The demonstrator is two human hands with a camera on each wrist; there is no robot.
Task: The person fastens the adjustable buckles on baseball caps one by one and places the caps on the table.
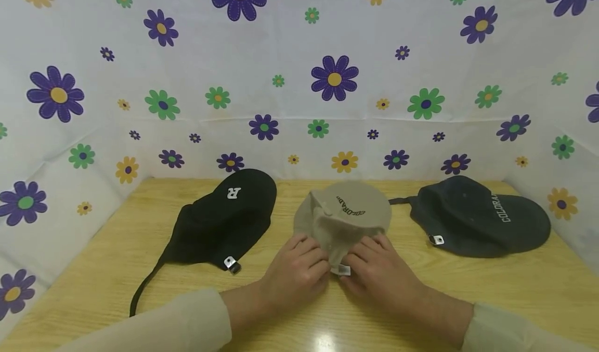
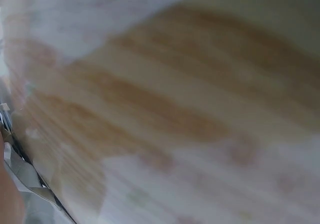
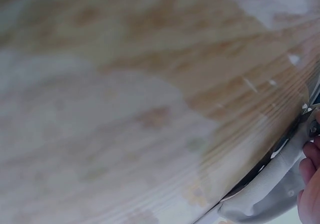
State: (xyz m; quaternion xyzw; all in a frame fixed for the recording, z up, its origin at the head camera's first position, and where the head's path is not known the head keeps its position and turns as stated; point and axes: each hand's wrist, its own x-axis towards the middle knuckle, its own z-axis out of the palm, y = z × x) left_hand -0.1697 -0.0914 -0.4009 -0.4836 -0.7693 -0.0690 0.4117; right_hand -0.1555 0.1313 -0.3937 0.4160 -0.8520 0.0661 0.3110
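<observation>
A beige baseball cap (image 1: 348, 201) with "COLORADO" lettering lies in the middle of the table, its brim toward the back. My left hand (image 1: 297, 266) grips the cap's near left edge with curled fingers. On the near right edge, my right hand (image 1: 379, 263) holds the cap beside a small metal buckle (image 1: 343, 270). The thumbs are mostly hidden. In the right wrist view, fingers (image 3: 309, 166) touch the pale cap fabric (image 3: 272, 194) at the right edge. The left wrist view is mostly blurred, with a bit of cap (image 2: 37, 204) at lower left.
To the left lies a black cap (image 1: 229, 222) with a white "R", its loose strap (image 1: 145, 284) trailing toward the front. A dark navy cap (image 1: 468, 222) lies on the right, strap pointing left. Flowered white cloth (image 1: 290, 45) hangs behind the wooden table (image 1: 107, 258).
</observation>
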